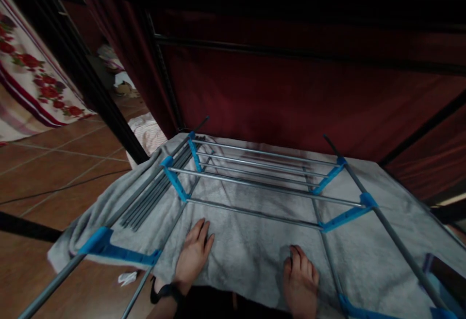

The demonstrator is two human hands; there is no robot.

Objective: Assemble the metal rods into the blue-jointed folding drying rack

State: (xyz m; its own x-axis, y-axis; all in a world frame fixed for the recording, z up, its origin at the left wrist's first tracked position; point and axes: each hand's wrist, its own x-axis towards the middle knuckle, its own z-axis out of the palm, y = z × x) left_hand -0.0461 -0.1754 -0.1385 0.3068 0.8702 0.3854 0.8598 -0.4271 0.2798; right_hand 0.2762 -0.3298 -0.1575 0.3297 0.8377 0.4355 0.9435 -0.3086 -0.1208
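A partly built rack of grey metal tubes (255,185) and blue plastic brackets (347,217) lies on a grey blanket (247,256). My left hand (194,251) rests on the blanket at the front, between the rack's two sides, fingers stretched out and nothing in it. A dark band circles that wrist. To its right, my right hand (301,275) lies palm down with fingers loosely bent; no held thing shows. Crossbars join the far brackets, while the near left bracket (116,251) has no crossbar on it. Several loose tubes (156,195) lie along the left side.
Dark red curtains (269,100) hang behind the blanket, with black metal posts (98,100) around it. A phone-like dark object (446,275) lies at the right edge. Tiled floor (47,178) with a crumpled white scrap (127,278) shows at left.
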